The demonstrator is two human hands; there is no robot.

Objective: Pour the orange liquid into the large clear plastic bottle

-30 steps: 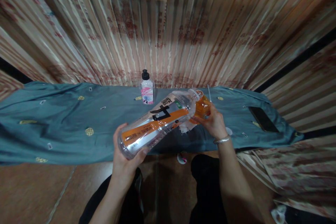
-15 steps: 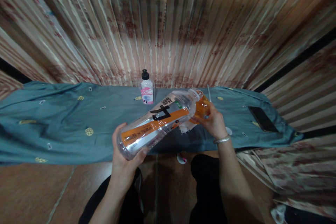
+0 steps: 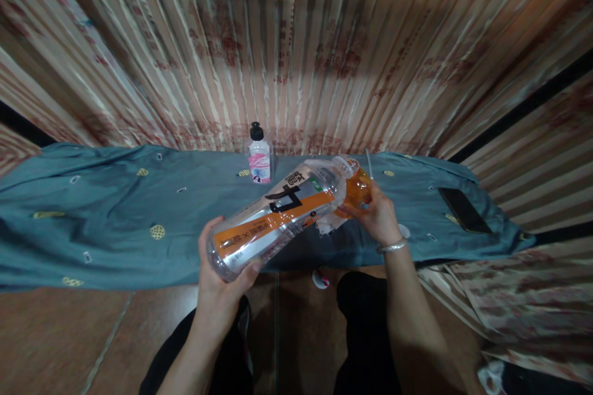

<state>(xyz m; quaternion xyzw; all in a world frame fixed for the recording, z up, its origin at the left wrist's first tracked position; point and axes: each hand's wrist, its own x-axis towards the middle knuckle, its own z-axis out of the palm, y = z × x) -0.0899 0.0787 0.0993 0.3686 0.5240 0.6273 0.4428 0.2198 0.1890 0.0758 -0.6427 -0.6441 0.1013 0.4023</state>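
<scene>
A large clear plastic bottle [image 3: 273,219] with an orange and grey label lies tilted in front of me, its neck pointing up to the right. My left hand [image 3: 220,278] is wrapped round its base. My right hand [image 3: 377,216] is closed on a small clear orange container [image 3: 356,190] held right at the bottle's mouth, with a bit of white tissue [image 3: 327,226] beneath it. A metal bangle sits on my right wrist.
A teal cloth [image 3: 102,222] covers a low surface. On it stand a small bottle with a black cap and pink label [image 3: 259,160] and a white stick [image 3: 369,163], and a dark phone [image 3: 464,210] lies at the right. Striped curtains hang behind. Brown tiled floor lies below.
</scene>
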